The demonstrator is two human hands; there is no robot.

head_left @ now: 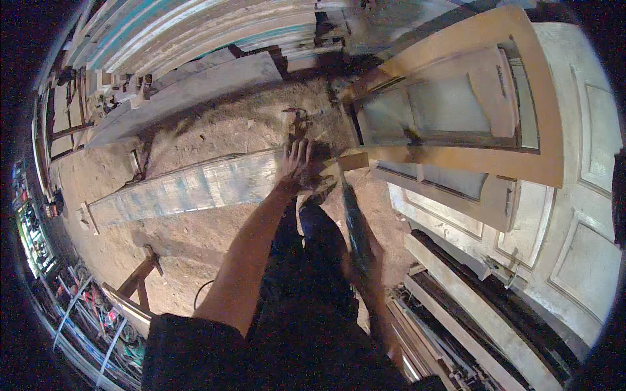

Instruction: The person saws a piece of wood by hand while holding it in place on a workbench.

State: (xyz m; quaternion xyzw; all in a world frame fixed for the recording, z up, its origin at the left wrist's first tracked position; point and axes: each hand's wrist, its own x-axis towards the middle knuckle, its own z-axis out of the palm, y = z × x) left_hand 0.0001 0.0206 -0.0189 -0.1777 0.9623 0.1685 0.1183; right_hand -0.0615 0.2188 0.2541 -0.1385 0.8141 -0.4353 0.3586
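A long wooden plank (195, 186) with worn pale blue-grey patches stretches from the left to the middle, above the dirt ground. My left hand (297, 163) lies on its right end, fingers stretched out and flat on the wood. Lower and to the right, my right hand (366, 264) is closed, blurred by motion, around the near end of a handsaw (352, 212). Its dark, narrow blade points away from me toward the plank's end. Where the blade meets the wood is too blurred to tell. Beside the blade's far end sits a short wood piece (353, 161).
Orange-brown wooden frames (456, 156) lean at the right against white panelled doors (587, 163). Stacked boards (208, 32) fill the back left. Lengths of timber (482, 319) lie at the lower right. A wooden trestle (138, 280) and cluttered rods (85, 326) are at the left.
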